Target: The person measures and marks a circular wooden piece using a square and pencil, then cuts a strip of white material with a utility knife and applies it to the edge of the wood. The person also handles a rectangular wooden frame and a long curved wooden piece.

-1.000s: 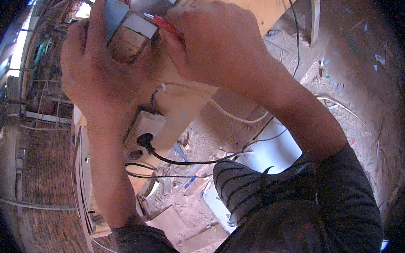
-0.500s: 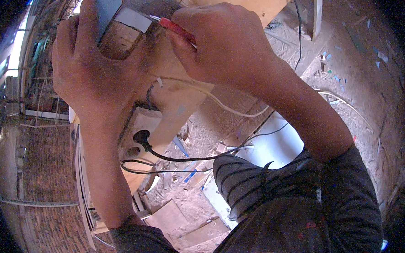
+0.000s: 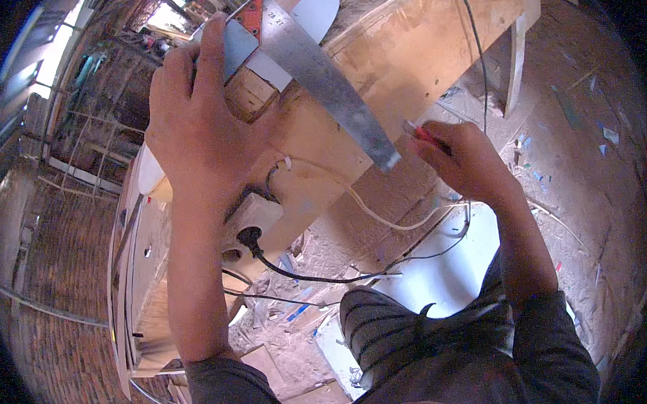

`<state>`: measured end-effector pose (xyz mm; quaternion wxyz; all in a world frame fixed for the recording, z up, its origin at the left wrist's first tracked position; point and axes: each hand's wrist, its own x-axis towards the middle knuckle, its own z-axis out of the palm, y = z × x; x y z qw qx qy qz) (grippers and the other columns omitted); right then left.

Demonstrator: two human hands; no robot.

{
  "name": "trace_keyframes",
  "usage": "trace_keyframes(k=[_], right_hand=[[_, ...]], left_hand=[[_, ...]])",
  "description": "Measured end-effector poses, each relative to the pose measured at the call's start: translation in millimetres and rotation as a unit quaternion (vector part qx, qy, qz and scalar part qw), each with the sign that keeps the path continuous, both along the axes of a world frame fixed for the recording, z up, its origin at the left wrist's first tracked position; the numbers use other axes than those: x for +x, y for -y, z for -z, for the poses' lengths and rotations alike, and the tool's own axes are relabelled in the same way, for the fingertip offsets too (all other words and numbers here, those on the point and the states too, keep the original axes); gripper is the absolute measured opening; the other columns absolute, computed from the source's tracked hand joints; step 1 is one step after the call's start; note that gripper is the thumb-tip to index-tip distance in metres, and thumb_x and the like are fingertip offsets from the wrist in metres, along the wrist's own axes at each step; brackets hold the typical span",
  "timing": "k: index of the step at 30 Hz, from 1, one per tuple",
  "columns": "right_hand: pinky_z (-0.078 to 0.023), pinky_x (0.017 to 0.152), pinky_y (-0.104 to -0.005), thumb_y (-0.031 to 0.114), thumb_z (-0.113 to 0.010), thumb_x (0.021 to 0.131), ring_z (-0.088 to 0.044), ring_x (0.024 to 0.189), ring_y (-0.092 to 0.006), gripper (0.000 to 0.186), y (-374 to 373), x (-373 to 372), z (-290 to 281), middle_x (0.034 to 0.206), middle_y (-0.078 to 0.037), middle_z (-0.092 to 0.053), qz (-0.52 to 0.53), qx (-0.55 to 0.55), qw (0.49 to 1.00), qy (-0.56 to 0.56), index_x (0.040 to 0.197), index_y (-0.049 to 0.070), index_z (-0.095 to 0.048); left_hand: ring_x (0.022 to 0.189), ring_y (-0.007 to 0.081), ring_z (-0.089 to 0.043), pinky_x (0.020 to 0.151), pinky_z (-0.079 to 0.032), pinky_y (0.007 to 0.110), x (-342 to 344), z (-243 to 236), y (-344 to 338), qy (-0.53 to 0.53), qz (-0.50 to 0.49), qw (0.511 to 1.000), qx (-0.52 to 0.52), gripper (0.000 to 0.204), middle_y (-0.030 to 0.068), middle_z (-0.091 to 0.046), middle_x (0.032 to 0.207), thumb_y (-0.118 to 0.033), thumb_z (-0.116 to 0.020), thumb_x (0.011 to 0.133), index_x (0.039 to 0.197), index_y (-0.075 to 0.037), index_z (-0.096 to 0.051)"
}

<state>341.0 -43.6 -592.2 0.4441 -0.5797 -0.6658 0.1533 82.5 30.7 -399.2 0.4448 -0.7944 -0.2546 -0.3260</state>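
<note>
A try square with a long metal blade (image 3: 324,77), a blue-grey handle and a red corner lies over a white strip (image 3: 269,70) on the wooden bench. My left hand (image 3: 202,128) holds the square by its handle, the fingers bent over it and the thumb stretched along the wood. Clear of the blade's tapering far end, my right hand (image 3: 464,158) is closed around a slim red-handled tool (image 3: 431,138) with a thin pale tip. Its exact kind is hard to make out.
Below my left hand, a socket box (image 3: 264,212) on the bench's side holds a black plug (image 3: 249,240) with a trailing cord. A pale cable (image 3: 372,212) loops beneath the bench. A white panel (image 3: 444,261) lies near my legs, and scraps litter the floor.
My right hand, with the red-handled tool, has moved right and nearer to me, away from the white strip. The square's whole blade now shows. My left hand still holds the handle.
</note>
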Motion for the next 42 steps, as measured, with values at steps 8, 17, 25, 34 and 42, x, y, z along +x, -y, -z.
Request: trace_keyframes(k=[8,17,25,34,42], right_hand=[[-0.057,0.078,-0.0529,0.036,-0.064,0.101,-0.071,0.088,-0.0457,0.029,55,-8,66,0.092,-0.022,-0.073,-0.059,-0.343,0.934,0.082,0.103,0.009,-0.073],[-0.061,0.078,-0.0476,0.043,-0.058,0.102,-0.075,0.092,-0.0342,0.031,211,-14,33,0.104,-0.011,-0.076,-0.215,-0.382,0.850,0.293,0.114,0.021,-0.077],[-0.057,0.081,-0.0537,0.052,-0.073,0.091,-0.073,0.093,-0.0427,0.045,211,38,-154,0.095,-0.019,-0.076,0.041,-0.573,0.787,0.226,0.103,0.010,-0.077],[-0.055,0.075,-0.0463,0.025,-0.083,0.084,-0.072,0.085,-0.0373,0.032,115,107,-270,0.090,-0.021,-0.072,0.127,-0.366,0.899,0.203,0.099,0.000,-0.070],[-0.057,0.089,-0.0442,0.012,-0.073,0.087,-0.073,0.098,-0.0349,0.043,-132,71,-287,0.109,-0.021,-0.074,0.078,-0.292,0.945,0.127,0.128,0.003,-0.070]], left_hand=[[0.111,0.0433,-0.058,0.095,-0.050,0.054,5,-14,20,0.017,-0.139,0.963,-0.231,0.121,0.0202,-0.063,0.126,-0.053,-0.097,0.056,0.159,-0.014,-0.046],[0.080,0.0256,-0.055,0.068,-0.041,0.041,-18,-29,16,0.052,0.054,0.931,-0.357,0.078,0.0068,-0.057,0.094,-0.055,-0.090,0.074,0.134,-0.009,-0.068],[0.087,0.0297,-0.060,0.076,-0.046,0.045,-49,-127,46,0.187,0.105,0.874,-0.437,0.050,0.0100,-0.059,0.096,-0.042,-0.092,0.076,0.104,-0.010,-0.066],[0.091,0.0141,-0.054,0.078,-0.046,0.028,-223,-183,61,0.674,-0.132,0.570,-0.451,0.033,0.0043,-0.059,0.111,-0.036,-0.066,0.106,0.119,-0.006,-0.061],[0.067,0.0171,-0.049,0.057,-0.041,0.034,-322,-103,136,0.898,-0.214,0.306,-0.232,0.041,-0.0026,-0.056,0.082,-0.056,-0.055,0.106,0.099,-0.016,-0.059]])
